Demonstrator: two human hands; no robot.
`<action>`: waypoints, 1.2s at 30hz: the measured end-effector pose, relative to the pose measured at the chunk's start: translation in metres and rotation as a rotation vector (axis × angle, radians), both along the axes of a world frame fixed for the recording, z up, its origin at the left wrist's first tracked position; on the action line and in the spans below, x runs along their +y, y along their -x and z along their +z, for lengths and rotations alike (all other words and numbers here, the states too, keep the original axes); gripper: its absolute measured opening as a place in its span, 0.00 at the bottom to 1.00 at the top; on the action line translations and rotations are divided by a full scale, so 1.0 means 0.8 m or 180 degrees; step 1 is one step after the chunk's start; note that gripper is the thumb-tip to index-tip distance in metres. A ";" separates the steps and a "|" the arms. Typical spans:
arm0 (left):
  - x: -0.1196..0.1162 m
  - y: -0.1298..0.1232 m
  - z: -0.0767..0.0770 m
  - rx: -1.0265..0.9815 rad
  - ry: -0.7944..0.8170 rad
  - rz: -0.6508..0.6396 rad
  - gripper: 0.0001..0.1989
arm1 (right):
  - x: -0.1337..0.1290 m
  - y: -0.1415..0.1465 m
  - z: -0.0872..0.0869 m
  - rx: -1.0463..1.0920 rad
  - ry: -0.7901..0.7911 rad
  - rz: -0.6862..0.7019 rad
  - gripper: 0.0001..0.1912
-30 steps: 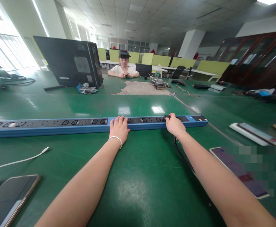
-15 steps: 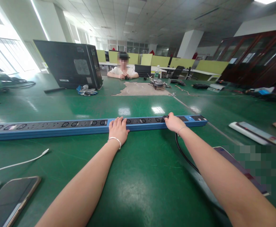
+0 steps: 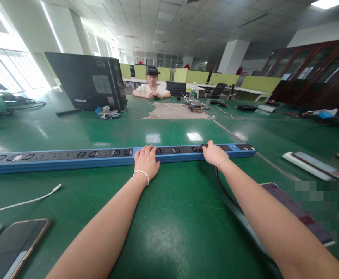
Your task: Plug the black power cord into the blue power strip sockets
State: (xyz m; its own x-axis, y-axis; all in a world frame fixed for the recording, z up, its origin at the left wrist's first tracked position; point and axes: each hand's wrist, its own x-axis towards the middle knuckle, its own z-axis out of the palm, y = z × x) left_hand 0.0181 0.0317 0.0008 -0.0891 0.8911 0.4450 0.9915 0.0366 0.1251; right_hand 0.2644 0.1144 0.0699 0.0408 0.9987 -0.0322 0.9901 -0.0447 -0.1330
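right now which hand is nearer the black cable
Right: right hand is at the top of the black cable; left hand rests farther left, on the blue power strip.

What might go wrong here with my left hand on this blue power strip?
Your right forearm hides part of the black cable, so you might snag it and tug the black connector at your right hand. The blue power strip might swivel if pushed unevenly; your left hand covers only one part.
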 end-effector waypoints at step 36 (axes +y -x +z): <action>-0.001 0.000 0.001 -0.0056 -0.0002 -0.0017 0.27 | 0.008 0.001 0.011 -0.0179 0.0305 0.0094 0.22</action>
